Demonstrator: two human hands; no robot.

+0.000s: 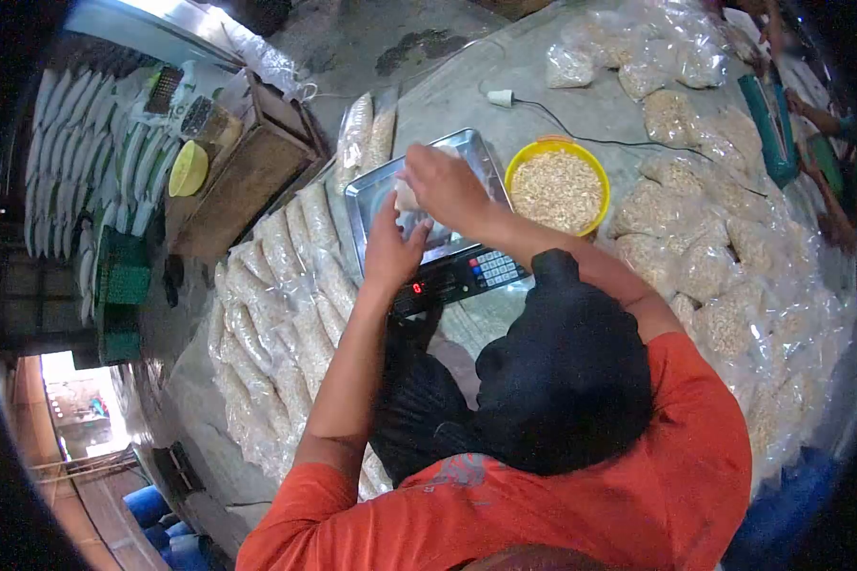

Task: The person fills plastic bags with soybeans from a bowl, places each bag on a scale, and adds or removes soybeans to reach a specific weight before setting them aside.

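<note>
Both hands meet above the steel tray (pixel 367 205) of a digital scale (pixel 462 276), whose red display reads 0. My left hand (pixel 395 246) comes up from below, its fingers closed round the lower side of a small whitish piece (pixel 407 197), with the thumb sticking out. From the right, my right hand (pixel 441 184) covers the top of the same piece with bent fingers. What it is cannot be made out, and the fingers hide much of it. Just right of the scale stands a yellow basin (pixel 511 181) holding pale, flaky bits (pixel 557 190).
Long filled plastic bags (pixel 281 252) lie left of the scale; rounder filled bags (pixel 705 266) are piled at right. A cable with a white plug end (pixel 501 97) crosses the floor. A wooden box (pixel 248 171) stands at left. At far right another person's hand (pixel 809 114) is near a green tool (pixel 769 128).
</note>
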